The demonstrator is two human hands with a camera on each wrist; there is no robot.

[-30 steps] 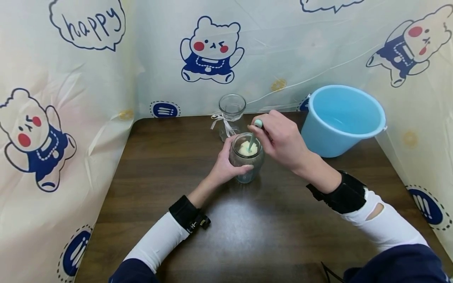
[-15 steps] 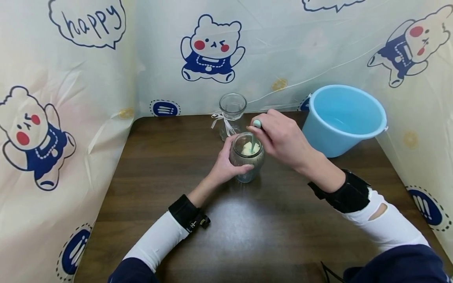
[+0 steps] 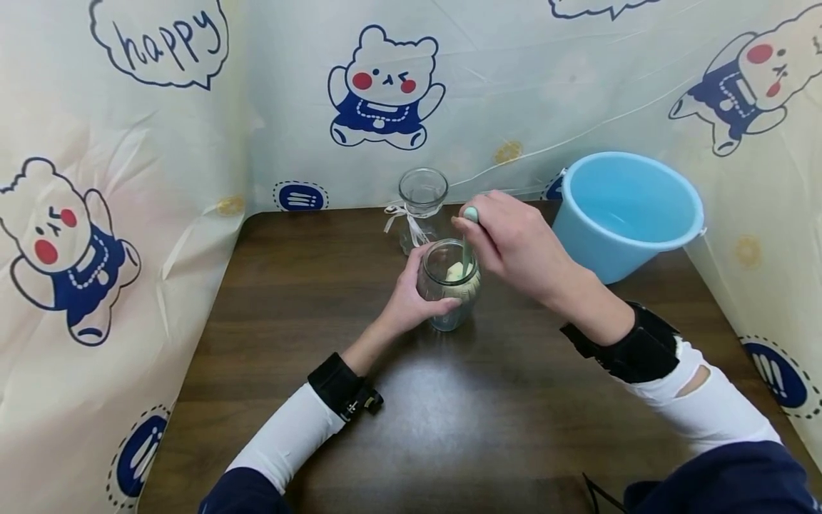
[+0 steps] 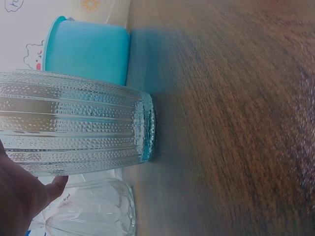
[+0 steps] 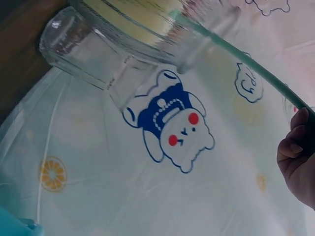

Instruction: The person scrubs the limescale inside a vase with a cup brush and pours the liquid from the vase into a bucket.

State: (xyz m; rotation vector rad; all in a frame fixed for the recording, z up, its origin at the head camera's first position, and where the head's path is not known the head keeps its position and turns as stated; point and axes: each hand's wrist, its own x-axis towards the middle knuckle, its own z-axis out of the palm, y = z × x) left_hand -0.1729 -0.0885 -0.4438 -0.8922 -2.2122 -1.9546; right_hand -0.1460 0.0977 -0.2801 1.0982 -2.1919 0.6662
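A clear ribbed glass jar (image 3: 443,314) stands on the wooden table, gripped round its side by my left hand (image 3: 411,296). In the left wrist view the jar (image 4: 88,123) shows beaded ribs, with part of my left hand (image 4: 24,194) at its side. My right hand (image 3: 514,239) holds the upper end of a bottle brush (image 3: 467,246) with a green handle and a pale yellow, sponge-like head. That head is inside the jar, against its right side. The right wrist view shows the green handle (image 5: 256,69) running from my right hand (image 5: 298,162) into the jar.
Right behind the jar stands a glass vase (image 3: 424,189) with a white ribbon bow. A light blue bucket (image 3: 591,250) is at the back right, near my right hand. A printed plastic sheet (image 3: 289,107) walls the table (image 3: 308,300) at the back and sides.
The brush head has shifted to the right and sits lower inside the jar. My right hand has moved slightly right with it; the left hand keeps its grip in place.
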